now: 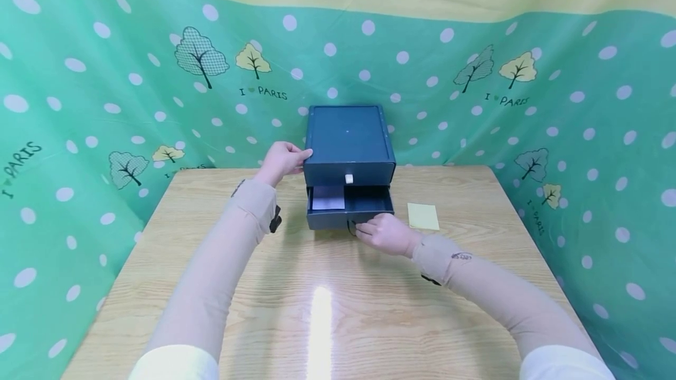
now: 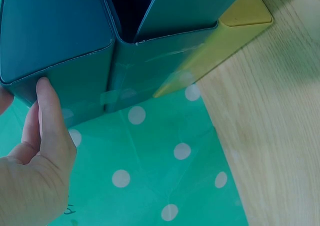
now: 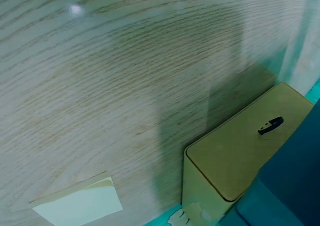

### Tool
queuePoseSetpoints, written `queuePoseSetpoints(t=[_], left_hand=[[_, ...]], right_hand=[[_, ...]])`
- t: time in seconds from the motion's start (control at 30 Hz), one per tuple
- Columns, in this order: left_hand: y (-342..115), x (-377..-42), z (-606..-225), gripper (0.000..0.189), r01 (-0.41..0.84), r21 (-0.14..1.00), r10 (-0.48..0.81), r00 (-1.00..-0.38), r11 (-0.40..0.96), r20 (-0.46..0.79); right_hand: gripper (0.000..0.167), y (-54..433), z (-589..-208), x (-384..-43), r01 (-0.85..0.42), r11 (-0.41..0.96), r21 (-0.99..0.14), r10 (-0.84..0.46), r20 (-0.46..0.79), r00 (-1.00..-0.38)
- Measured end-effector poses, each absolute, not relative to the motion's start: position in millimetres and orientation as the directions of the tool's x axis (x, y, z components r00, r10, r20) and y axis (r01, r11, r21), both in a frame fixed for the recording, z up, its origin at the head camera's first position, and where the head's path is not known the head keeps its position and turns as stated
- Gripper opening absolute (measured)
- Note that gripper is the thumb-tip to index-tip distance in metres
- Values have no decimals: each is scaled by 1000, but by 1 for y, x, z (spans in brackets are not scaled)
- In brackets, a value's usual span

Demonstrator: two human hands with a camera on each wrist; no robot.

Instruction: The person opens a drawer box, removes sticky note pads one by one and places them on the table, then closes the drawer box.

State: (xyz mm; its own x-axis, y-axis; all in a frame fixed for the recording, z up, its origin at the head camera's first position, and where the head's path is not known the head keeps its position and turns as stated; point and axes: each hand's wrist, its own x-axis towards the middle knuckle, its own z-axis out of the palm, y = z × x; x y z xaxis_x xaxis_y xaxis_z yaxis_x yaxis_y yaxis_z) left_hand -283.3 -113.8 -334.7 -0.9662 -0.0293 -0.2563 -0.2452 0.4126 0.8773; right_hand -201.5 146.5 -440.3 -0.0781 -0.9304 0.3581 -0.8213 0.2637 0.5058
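A dark blue drawer unit (image 1: 345, 136) stands on the table with its upper drawer closed and a white knob (image 1: 348, 179) on that front. Below it, another blue drawer (image 1: 327, 220) is pulled out, light paper (image 1: 328, 198) lying in its left half. My left hand (image 1: 285, 160) rests on the unit's upper left edge, thumb over the top; fairly straight fingers (image 2: 49, 100) press the side in the left wrist view. At the open drawer's front, my right hand (image 1: 384, 233) pinches near a black loop handle (image 1: 351, 228); its fingertips are partly hidden. The right wrist view leaves it out.
A pale yellow sticky-note pad (image 1: 422, 216) lies on the wooden table (image 1: 253, 309), right of the unit. The lowest tier is a yellow drawer (image 3: 240, 151) with a black handle (image 3: 271, 125). A green dotted curtain (image 1: 327, 63) hangs behind and at both sides.
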Motion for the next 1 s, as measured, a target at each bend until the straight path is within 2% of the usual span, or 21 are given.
queuePoseSetpoints(t=[0.3, 0.63, 1.0], left_hand=[[-116, -284, -338, 33, -262, 865, -52, -963, 428, -266], [-115, -285, -336, 29, -249, 869, -37, -965, 428, -258], [-114, -285, -337, 31, -246, 873, -35, -966, 421, -256]], right_hand=[[23, 147, -443, -197, -831, 253, 495, -941, 327, -91], [21, 148, -439, -189, -851, 267, 453, -940, 315, -127], [17, 149, -441, -189, -843, 267, 466, -929, 356, -97]])
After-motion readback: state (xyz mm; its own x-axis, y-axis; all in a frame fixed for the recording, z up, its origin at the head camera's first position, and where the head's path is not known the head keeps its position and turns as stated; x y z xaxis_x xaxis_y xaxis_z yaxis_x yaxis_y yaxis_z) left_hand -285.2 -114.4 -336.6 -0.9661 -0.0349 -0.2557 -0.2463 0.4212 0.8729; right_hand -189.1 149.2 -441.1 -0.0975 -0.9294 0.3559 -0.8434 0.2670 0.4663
